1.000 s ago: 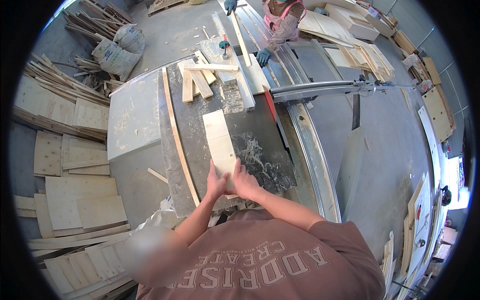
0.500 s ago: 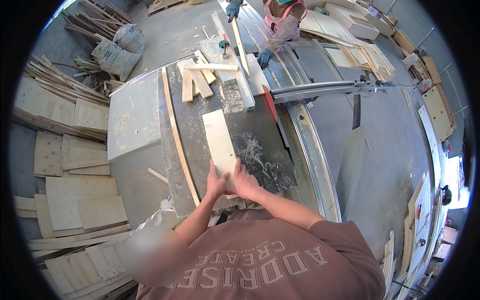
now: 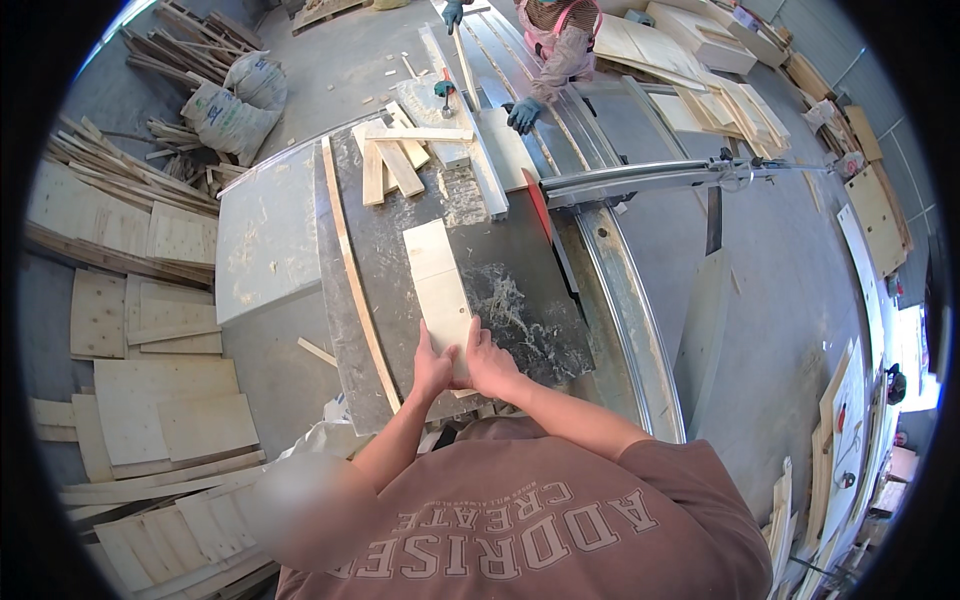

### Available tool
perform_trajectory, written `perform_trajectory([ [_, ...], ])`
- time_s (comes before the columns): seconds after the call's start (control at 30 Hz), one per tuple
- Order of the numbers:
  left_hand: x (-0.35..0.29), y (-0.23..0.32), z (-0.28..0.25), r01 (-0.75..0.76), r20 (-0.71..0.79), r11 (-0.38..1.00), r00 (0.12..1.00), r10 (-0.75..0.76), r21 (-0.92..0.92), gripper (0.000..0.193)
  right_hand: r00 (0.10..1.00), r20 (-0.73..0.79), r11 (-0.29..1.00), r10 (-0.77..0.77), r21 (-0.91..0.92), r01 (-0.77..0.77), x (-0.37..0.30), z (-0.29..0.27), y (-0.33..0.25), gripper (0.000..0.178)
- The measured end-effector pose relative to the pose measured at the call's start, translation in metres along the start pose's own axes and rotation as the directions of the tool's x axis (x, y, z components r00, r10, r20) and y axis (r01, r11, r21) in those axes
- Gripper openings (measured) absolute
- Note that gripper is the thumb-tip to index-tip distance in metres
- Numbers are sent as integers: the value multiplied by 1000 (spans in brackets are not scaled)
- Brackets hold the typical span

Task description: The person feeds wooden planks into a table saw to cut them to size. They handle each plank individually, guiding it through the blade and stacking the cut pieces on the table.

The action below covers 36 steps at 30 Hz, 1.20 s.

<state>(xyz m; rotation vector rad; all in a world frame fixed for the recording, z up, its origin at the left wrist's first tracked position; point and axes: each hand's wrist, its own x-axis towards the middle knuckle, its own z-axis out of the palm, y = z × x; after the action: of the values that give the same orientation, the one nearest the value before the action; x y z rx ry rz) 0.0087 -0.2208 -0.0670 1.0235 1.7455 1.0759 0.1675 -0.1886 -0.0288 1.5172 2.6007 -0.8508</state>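
Observation:
A pale plywood board (image 3: pixel 437 275) lies lengthwise on the dark tabletop of a table saw. My left hand (image 3: pixel 434 369) grips its near left edge, and my right hand (image 3: pixel 489 361) grips the near right edge, fingers closed around the sides. A seam crosses the board partway up, perhaps between two pieces; I cannot tell. Beyond its far end, several short wood strips (image 3: pixel 402 162) lie crossed on one another. To their right stands a metal rip fence (image 3: pixel 480 155), with a red blade guard (image 3: pixel 538 203) past it.
Across the saw, a person in blue gloves (image 3: pixel 523 115) holds a wooden stick (image 3: pixel 463 68) beside a pale panel (image 3: pixel 508 150). A long thin strip (image 3: pixel 352 265) lies left of my board. Stacked boards (image 3: pixel 165 405) fill the left floor; white sacks (image 3: pixel 228 115) stand behind. A metal rail (image 3: pixel 635 325) runs at right.
The other person's wooden stick has drawn back, away from me, and their gloved hands have shifted slightly left. My hands and the plywood board stay almost in place.

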Motion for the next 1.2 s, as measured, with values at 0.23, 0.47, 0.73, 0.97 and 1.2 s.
perform_trajectory([
  [0.23, 2, -1, 0, -4, 10, 1000, 1000, 4, 3, 94, 1000, -2, 1000, 1, -20, -1, 1, 0, 2, 137],
  [0.47, 7, -7, 5, -27, -4, 999, 1000, 27, -34, 81, 1000, 0, 1000, -6, -24, 6, 5, 2, 6, 142],
  [0.73, 9, -1, 5, -36, -8, 999, 999, 36, -2, 82, 1000, 10, 1000, 4, -17, -4, 5, -10, 3, 137],
  [0.97, 13, 2, 8, -28, -30, 999, 999, 29, 16, 85, 1000, 2, 999, -5, -44, 6, 10, -9, 8, 134],
  [1.2, 20, 1, 8, -31, 4, 999, 999, 31, -8, 90, 1000, -16, 999, -21, -40, 20, 16, -9, 13, 135],
])
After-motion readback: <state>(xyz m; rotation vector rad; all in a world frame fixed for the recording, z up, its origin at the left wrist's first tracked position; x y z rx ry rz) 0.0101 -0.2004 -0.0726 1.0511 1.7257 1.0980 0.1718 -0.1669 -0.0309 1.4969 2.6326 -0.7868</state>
